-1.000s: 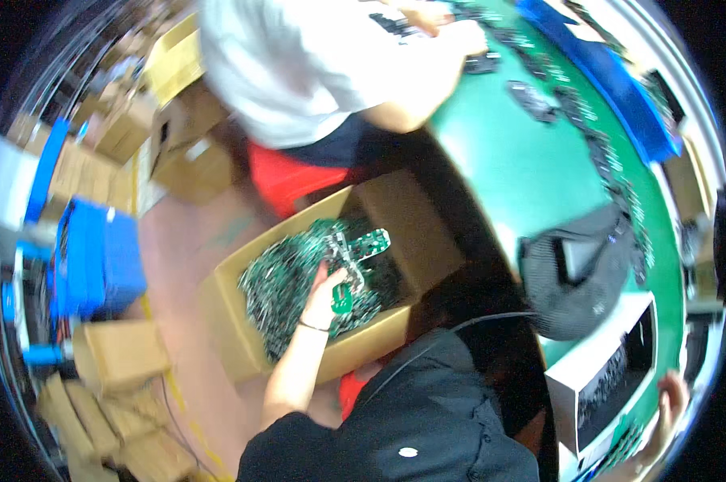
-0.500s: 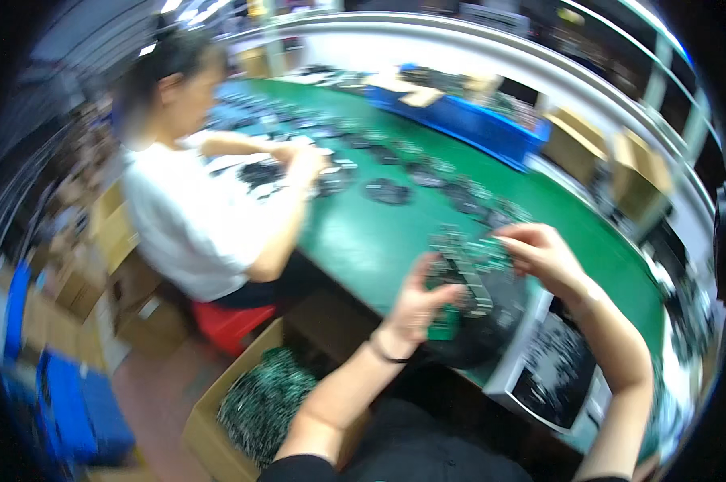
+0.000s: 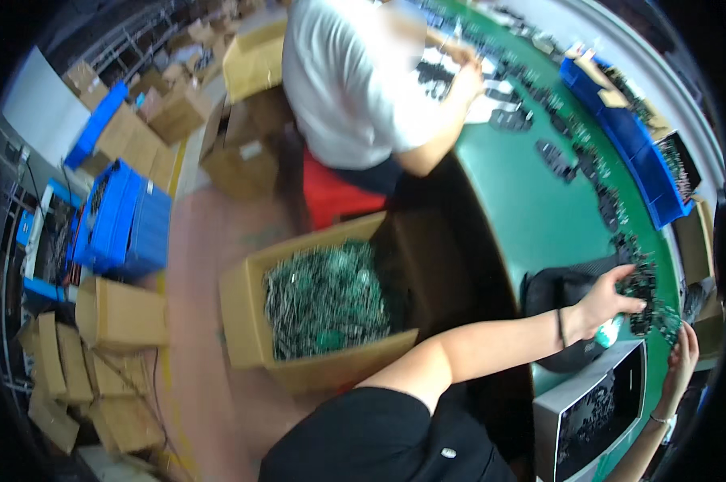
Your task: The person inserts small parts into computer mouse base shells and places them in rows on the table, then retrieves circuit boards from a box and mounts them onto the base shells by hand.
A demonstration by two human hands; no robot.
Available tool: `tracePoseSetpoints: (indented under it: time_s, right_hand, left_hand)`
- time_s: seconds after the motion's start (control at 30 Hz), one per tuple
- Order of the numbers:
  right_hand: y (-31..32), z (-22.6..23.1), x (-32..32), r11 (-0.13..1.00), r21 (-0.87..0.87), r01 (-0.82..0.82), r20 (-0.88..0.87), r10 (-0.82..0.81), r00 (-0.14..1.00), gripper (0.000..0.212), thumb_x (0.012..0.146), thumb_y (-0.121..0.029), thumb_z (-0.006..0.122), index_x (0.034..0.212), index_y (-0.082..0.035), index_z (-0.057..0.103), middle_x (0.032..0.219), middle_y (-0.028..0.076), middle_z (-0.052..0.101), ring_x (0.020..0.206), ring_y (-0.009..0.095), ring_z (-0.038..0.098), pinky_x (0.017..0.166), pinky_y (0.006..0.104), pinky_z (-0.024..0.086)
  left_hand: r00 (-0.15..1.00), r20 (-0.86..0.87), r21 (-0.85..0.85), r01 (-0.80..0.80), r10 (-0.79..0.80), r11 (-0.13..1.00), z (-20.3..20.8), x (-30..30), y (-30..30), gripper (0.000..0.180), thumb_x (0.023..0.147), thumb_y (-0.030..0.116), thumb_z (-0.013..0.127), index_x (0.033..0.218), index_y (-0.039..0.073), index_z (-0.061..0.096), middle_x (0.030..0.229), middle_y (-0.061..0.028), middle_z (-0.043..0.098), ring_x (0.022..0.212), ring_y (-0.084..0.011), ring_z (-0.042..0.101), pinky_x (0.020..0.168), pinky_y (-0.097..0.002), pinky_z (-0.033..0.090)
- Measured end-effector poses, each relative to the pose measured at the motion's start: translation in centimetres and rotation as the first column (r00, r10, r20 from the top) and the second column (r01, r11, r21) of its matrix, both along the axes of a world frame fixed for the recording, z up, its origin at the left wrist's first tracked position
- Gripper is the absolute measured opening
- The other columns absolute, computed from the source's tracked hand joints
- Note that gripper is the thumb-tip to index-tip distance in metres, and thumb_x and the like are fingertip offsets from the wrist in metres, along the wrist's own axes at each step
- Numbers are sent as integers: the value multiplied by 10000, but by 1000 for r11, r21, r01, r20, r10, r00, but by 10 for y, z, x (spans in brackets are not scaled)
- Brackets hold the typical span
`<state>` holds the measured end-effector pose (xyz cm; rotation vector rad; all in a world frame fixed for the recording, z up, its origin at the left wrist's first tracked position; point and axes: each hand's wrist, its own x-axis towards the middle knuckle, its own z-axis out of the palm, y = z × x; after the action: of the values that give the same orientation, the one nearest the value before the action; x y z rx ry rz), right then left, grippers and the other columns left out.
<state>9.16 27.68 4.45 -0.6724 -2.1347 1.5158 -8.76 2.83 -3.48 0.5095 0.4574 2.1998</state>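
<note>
At the right, over the green table, my left hand (image 3: 605, 307) is closed on a dark piece with small components (image 3: 641, 304), thumb on the near side and fingers on the far side. Its exact kind is too blurred to tell. My right hand (image 3: 684, 353) is beside it, fingers closed at the edge of a green circuit board (image 3: 666, 321). Whether the two pieces are joined I cannot make out. Below my left wrist is a black bag-like thing (image 3: 544, 299), and nearer to me stands a grey-white box (image 3: 546, 430) with small black parts (image 3: 592, 418) inside.
An open carton (image 3: 246, 325) full of green boards (image 3: 323, 297) stands on the floor at my left. Across the table (image 3: 511, 193) a co-worker in a white shirt (image 3: 347, 88) sits on a red stool (image 3: 331, 193). Dark parts (image 3: 554, 159) lie in a row near a blue bin (image 3: 632, 145).
The view has swung left and down, so the floor carton now shows fully. Both hands appear farther right in the picture, still holding board pieces close together.
</note>
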Motion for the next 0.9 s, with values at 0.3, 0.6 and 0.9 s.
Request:
tracePoseSetpoints:
  time_s: [0.3, 0.6, 0.9]
  right_hand:
    - [39, 8, 93, 995, -86, 43, 124, -32, 992, 345, 948, -160, 495, 1259, -11, 487, 1209, 88, 564, 1061, 141, 566, 887, 251, 458]
    - [29, 35, 53, 787, 502, 358, 176, -498, 849, 266, 783, -204, 657, 980, -26, 665, 828, 31, 654, 713, 90, 566, 635, 237, 455]
    - [102, -34, 23, 892, 253, 375, 350, -446, 824, 106, 782, -52, 635, 882, -19, 625, 678, 25, 586, 548, 74, 531, 458, 213, 418]
  left_hand:
    - [988, -4, -215, -151, 154, 965, -26, 38, 22, 721, 698, -76, 681, 1333, -53, 340, 1320, -164, 437, 1167, -233, 469, 989, -333, 391]
    - [944, -66, -224, -329, 322, 917, 14, 24, 34, 316, 781, -5, 670, 1067, 47, 547, 932, -24, 599, 759, -124, 572, 635, -257, 476]
    - [926, -29, -333, -364, 377, 870, 0, 20, 40, 416, 809, 12, 667, 1180, 43, 482, 953, -28, 591, 723, -110, 572, 574, -229, 471]
